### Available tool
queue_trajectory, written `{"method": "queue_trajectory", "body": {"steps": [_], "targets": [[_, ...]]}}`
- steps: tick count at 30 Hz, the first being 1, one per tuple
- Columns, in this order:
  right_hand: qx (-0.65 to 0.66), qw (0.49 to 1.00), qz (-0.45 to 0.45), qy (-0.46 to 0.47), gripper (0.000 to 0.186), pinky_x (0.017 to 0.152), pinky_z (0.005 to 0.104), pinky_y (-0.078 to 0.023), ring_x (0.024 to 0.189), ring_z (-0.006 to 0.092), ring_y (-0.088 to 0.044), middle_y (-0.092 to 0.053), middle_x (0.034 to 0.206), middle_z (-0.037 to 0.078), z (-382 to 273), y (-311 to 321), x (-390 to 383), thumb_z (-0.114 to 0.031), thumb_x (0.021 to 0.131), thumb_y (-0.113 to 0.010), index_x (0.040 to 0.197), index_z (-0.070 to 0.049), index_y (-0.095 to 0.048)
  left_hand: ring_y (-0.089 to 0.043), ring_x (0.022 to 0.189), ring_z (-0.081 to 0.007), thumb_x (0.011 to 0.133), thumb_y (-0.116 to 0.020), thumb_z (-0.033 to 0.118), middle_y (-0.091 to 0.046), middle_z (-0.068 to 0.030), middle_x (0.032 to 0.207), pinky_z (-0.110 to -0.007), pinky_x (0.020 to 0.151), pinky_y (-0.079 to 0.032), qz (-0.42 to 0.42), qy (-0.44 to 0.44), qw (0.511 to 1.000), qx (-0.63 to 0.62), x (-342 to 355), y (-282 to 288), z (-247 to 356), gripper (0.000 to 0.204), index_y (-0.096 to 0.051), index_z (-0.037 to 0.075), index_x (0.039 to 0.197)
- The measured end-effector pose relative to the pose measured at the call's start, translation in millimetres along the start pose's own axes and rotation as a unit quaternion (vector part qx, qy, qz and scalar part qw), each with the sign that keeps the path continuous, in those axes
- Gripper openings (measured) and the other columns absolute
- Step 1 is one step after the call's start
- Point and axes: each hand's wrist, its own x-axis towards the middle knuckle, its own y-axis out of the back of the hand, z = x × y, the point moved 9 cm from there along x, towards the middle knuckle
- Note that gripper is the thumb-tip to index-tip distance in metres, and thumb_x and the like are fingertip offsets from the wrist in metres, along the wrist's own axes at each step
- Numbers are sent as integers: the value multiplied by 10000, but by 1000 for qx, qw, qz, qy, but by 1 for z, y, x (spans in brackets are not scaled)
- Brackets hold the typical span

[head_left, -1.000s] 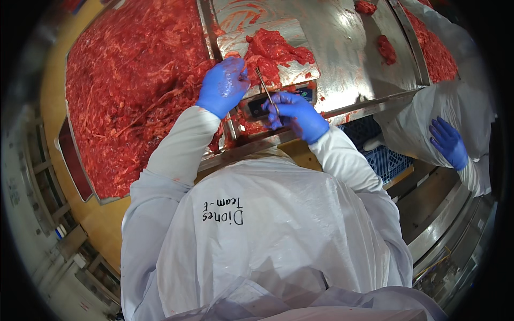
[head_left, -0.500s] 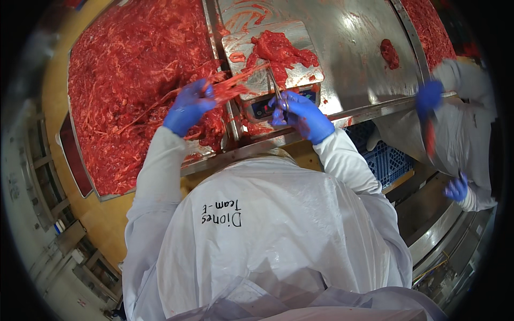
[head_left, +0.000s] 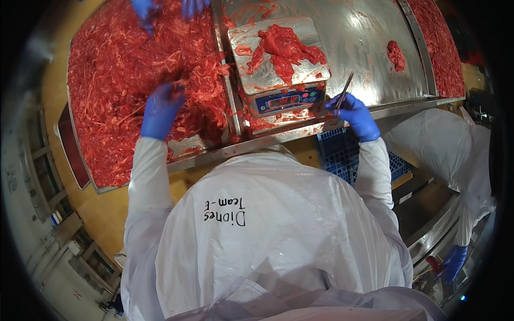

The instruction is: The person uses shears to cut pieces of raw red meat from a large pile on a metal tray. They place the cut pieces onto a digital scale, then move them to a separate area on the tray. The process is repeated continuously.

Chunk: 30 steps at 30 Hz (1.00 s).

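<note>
My left hand [head_left: 162, 111], in a blue glove, is over a deep heap of shredded red meat [head_left: 107, 107] in the tray on the left. Motion smears its fingers, so I cannot tell whether they grip any meat. Blue-gloved too, my right hand [head_left: 353, 115] is closed around slim metal scissors [head_left: 345, 89], whose tip points up and away from me. That hand is just right of a digital scale [head_left: 286, 100]. On the scale's steel plate [head_left: 249, 40] lie a clump of red meat [head_left: 284, 47] and a small separate scrap.
A loose meat piece [head_left: 395, 55] lies on the steel table [head_left: 364, 48]. More meat [head_left: 436, 37] fills a tray at the far right. Another person's gloved hands [head_left: 143, 12] reach in from the top left. A co-worker [head_left: 439, 144] stands at the right, near blue crates [head_left: 337, 155].
My left hand has moved left from the scale's edge, away from the meat strands. My right hand has gone right with the scissors, off the scale. Another person's hands have appeared at the top.
</note>
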Motion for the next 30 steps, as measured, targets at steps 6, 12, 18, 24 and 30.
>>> {"method": "queue_trajectory", "body": {"steps": [6,12,18,24,30], "targets": [[-35,986,-119,114,156,1004,323,-526,1118,167,-668,-718,1148,65,-96,-102,70,-38,923,-726,1070,-39,-672,-568,1353,-273,933,-661,32,-626,-179,1393,-413,1127,-465,99,-301,943,101,43,-102,189,587,-519,38,1502],[31,989,-90,117,212,953,308,-539,1041,144,-692,-737,1096,59,-83,-117,54,-110,958,-733,1143,-21,-682,-562,1374,-239,937,-667,19,-643,-126,1381,-360,1080,-497,-67,-168,962,-203,37,-78,154,503,-559,22,1428],[-22,915,-358,-185,326,844,339,-602,953,196,-746,-749,1057,120,34,-188,-7,-295,1040,-655,1177,0,-669,-700,1030,-399,825,-802,197,-684,-214,1100,-467,886,-578,-71,-133,971,186,-36,-105,41,347,-682,40,1109],[-2,954,-263,-145,290,820,336,-605,891,207,-754,-753,936,112,48,-213,25,-270,1038,-667,1153,-4,-657,-629,1193,-419,794,-819,243,-646,-221,1280,-497,1007,-524,-78,-150,961,218,-38,-115,36,387,-714,87,1132],[121,986,-114,13,217,896,300,-570,991,160,-725,-743,1073,77,-12,-158,29,-101,997,-682,1190,-7,-652,-249,1546,-446,786,-792,358,-489,-183,1553,-651,1223,-225,22,-217,905,365,-5,-115,114,410,-741,102,1103]]}}
